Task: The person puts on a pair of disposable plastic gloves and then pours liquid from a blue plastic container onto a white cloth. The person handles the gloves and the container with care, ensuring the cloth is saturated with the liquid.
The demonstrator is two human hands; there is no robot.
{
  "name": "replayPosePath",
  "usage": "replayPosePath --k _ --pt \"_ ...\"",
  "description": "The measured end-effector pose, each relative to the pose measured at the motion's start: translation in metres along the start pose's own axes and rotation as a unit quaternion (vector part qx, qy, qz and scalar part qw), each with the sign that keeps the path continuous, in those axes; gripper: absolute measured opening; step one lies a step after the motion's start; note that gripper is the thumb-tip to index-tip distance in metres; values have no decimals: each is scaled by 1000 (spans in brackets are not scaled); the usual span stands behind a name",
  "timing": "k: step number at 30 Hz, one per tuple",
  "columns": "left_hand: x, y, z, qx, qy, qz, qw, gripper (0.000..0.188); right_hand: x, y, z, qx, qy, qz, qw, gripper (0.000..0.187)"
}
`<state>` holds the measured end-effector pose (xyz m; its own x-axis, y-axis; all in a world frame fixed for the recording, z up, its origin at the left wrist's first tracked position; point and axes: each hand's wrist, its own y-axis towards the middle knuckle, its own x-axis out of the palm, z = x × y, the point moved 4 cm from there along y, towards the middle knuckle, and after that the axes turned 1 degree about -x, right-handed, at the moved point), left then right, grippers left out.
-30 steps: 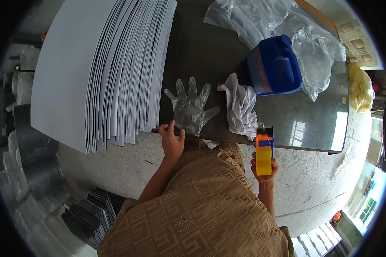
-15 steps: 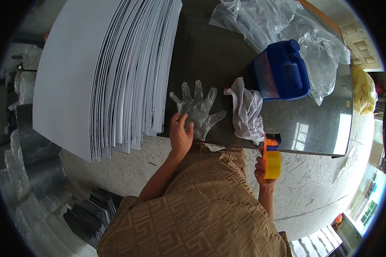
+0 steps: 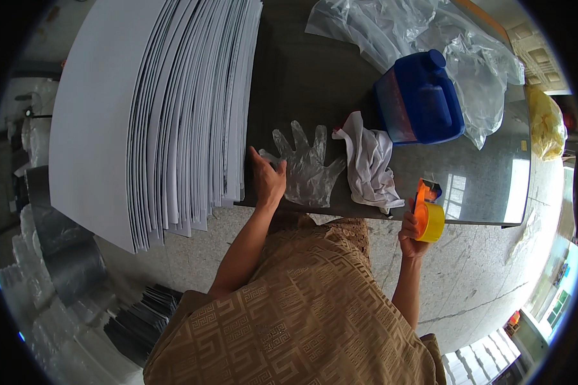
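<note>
My left hand (image 3: 268, 183) is at the table's front edge, thumb and fingers apart, between the stack of white sheets (image 3: 192, 122) and a clear plastic glove (image 3: 308, 170). It overlaps or touches the glove's left side; I see nothing held in it. The glove lies flat with its fingers spread away from me. My right hand (image 3: 412, 236) grips an orange tape dispenser (image 3: 424, 208) carrying a roll of yellow tape (image 3: 435, 224), held near the front edge of the table. A crumpled white cloth (image 3: 369, 160) lies between the glove and the dispenser.
A blue jerrycan (image 3: 420, 96) stands behind the cloth, with clear plastic sheeting (image 3: 475, 70) around its far side. A yellow bag (image 3: 546, 125) is beyond the table's right edge. Dark sheets (image 3: 138, 327) and plastic-wrapped stacks (image 3: 51, 314) are at lower left.
My left hand has moved left, toward the sheet stack, and the glove has shifted slightly right. My right hand has carried the tape dispenser right and a little farther away, tilting it.
</note>
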<state>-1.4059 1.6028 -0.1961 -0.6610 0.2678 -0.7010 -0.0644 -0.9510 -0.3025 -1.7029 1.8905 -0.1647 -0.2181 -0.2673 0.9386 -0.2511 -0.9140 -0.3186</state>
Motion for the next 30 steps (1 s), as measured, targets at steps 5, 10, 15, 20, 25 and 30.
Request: replayPosePath --k 5,10,15,20,25,30 --pt "7 9 9 69 89 90 990 94 -28 3 -49 -40 -55 96 993 82" --pt "23 32 3 121 167 102 973 73 -44 26 -72 -2 -68 141 988 65" --pt "21 40 6 55 48 -56 996 33 -66 24 -77 -25 -103 256 961 52" --pt "-1 -5 49 73 -308 -159 935 18 -58 8 -67 -90 -147 293 941 59" --pt "-36 -48 91 61 -457 -305 833 9 -42 -49 -37 -36 -152 437 886 63" --pt "-51 -77 133 138 -430 -384 806 12 47 -43 12 -101 -587 275 754 59"
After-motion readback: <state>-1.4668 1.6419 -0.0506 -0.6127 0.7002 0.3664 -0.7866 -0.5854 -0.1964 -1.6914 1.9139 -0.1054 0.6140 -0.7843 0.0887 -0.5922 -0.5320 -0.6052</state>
